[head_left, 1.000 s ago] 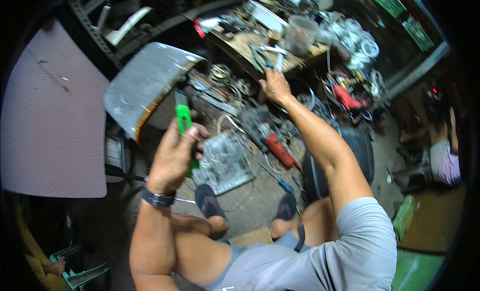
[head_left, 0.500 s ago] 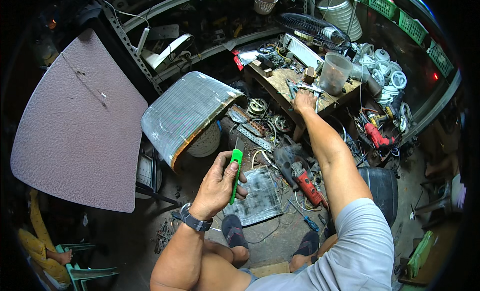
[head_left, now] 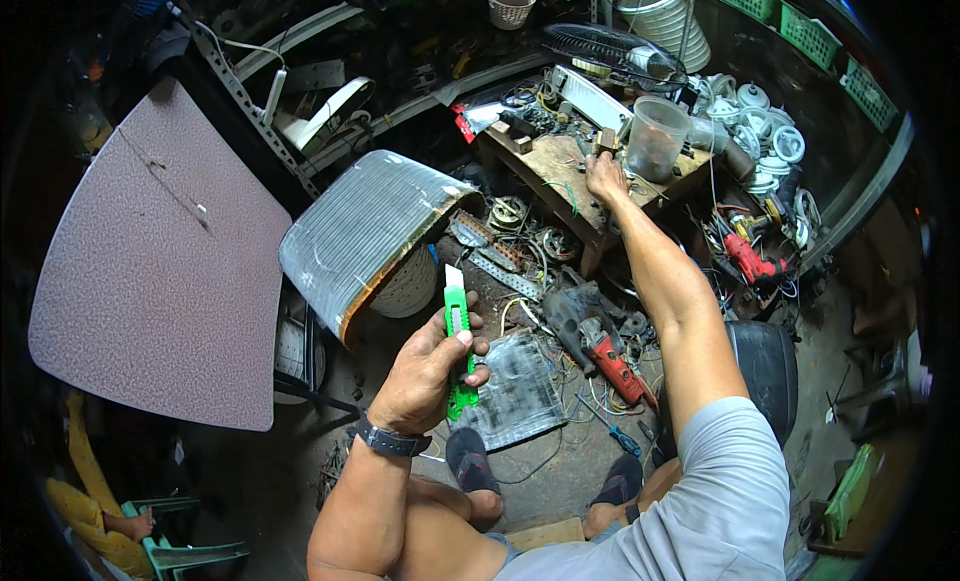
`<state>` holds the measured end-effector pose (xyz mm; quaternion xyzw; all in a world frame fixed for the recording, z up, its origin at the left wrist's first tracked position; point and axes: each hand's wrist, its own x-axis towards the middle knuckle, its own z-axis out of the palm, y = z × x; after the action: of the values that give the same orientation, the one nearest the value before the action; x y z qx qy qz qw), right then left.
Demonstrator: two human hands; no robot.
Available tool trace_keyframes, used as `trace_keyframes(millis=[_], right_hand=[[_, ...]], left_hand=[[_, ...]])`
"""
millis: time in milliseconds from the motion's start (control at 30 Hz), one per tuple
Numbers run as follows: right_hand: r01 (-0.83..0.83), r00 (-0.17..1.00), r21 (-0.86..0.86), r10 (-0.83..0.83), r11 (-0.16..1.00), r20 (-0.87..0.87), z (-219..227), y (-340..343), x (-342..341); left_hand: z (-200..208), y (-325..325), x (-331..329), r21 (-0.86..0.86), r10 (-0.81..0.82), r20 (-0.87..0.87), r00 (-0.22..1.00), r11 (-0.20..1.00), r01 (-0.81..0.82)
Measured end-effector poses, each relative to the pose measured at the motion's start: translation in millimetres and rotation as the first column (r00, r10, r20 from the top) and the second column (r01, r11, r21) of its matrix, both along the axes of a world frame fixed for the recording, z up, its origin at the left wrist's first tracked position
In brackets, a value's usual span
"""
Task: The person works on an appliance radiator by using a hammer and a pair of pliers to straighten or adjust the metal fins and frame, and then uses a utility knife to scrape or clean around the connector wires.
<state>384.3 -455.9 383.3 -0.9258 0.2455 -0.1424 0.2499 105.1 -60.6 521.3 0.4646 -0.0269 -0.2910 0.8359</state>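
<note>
My left hand [head_left: 415, 378] is closed around a green utility knife [head_left: 456, 306]. Its blade points up and away from me, and my thumb presses on the slider side. My right arm stretches far forward to a cluttered wooden bench [head_left: 558, 173]. There my right hand [head_left: 606, 181] is low over the top with its fingers curled beside a small brown block [head_left: 606, 139]. What those fingers hold, if anything, is hidden. A cloudy plastic tub [head_left: 658, 141] with dirty contents stands just right of that hand.
A curved ribbed grey panel [head_left: 375, 216] with a rusty edge stands front left, beside a large pinkish textured board [head_left: 160, 271]. A red angle grinder [head_left: 618, 373], a blue-handled screwdriver [head_left: 624, 441] and a scuffed flat sheet [head_left: 510, 396] lie on the floor. A fan [head_left: 615, 56] is behind the bench.
My right hand has moved a little farther across the bench, toward the brown block; the pliers seen by it before no longer show clearly. My left hand has turned the knife, showing its blade's flat side.
</note>
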Motion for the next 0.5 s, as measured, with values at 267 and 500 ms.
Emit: trace_keyframes(millis=[267,500], right_hand=[[-0.17,0.913,0.389,-0.004,0.906,0.407,79,12,-82],[-0.361,0.927,0.677,0.165,0.642,0.338,103,18,-214]], left_hand=[[-1,-5,-10,0.063,-0.06,0.083,0.995,0.996,0.055],[-7,-25,-14,0.359,-0.21,0.166,0.964,0.923,0.14]])
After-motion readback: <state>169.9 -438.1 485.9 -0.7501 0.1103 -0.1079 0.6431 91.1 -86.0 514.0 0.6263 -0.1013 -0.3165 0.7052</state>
